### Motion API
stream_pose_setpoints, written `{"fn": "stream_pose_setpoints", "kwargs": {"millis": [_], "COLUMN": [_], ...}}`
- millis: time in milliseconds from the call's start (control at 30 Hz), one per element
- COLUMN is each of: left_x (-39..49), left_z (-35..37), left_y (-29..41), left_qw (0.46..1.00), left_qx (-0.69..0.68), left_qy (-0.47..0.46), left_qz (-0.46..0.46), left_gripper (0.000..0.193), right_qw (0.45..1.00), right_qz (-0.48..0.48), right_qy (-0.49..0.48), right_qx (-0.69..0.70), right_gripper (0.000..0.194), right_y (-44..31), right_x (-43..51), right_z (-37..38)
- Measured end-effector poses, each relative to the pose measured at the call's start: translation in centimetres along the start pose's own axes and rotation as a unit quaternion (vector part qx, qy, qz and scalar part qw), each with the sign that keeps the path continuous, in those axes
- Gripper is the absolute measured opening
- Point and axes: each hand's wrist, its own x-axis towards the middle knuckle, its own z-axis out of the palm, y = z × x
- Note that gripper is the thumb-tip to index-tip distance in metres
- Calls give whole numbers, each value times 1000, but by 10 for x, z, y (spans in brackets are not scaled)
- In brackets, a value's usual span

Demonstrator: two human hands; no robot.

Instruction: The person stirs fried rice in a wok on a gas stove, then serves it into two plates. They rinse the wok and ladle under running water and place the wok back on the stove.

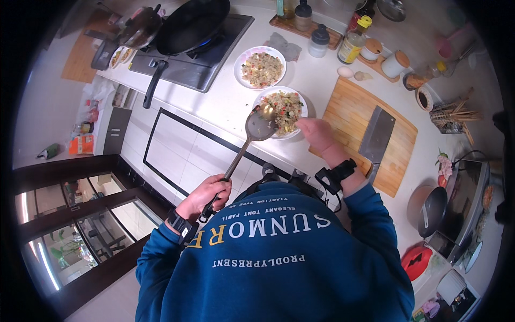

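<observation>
My left hand (211,194) grips the dark handle of a long metal cooking ladle (260,125). The ladle's broad head, with bits of food stuck on it, hangs over the left edge of the nearer plate (262,95). Fried rice (287,108) with diced vegetables and egg is heaped on that plate. At its right rim is my right hand (318,135), fingers curled; whether they pinch the rim or something small is hidden. Just behind stands a second plate (238,72) of fried rice (262,70).
A black wok (189,28) sits tilted on the gas cooktop (219,60), blue flame visible beneath, its handle (155,84) jutting past the counter edge. Right, a cleaver (377,135) lies on a wooden cutting board (346,104). An egg (345,72), a grey cloth (285,46) and seasoning bottles (351,46) are behind.
</observation>
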Motion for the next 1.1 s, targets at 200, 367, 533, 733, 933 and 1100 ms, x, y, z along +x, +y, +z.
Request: {"fn": "stream_pose_setpoints", "kwargs": {"millis": [200, 367, 533, 733, 933, 1100], "left_x": [-5, -1, -5, 1, 7, 8], "left_z": [-2, 1, 1, 4, 12, 10], "left_y": [-7, -5, -6, -7, -1, 4], "left_qw": [1000, 1000, 999, 999, 997, 995], "left_qx": [-16, 1, 32, 32, 59, 38], "left_qy": [6, -9, -5, 30, 27, 40], "left_qz": [1, 7, 0, 22, 41, 77], "left_gripper": [4, 4, 4, 5, 7, 7], "right_qw": [1000, 995, 998, 993, 978, 968], "right_qz": [-25, -97, 62, 54, 97, 181], "right_qy": [-1, 17, -2, 27, -37, -39], "right_qx": [1, 8, -32, 106, 181, 167], "right_gripper": [19, 19, 24, 23, 23, 23], "right_y": [6, -6, 10, 5, -4, 12], "right_x": [-8, -4, 1, -13, -1, -18], "right_z": [-8, 13, 0, -2, 27, 12]}}
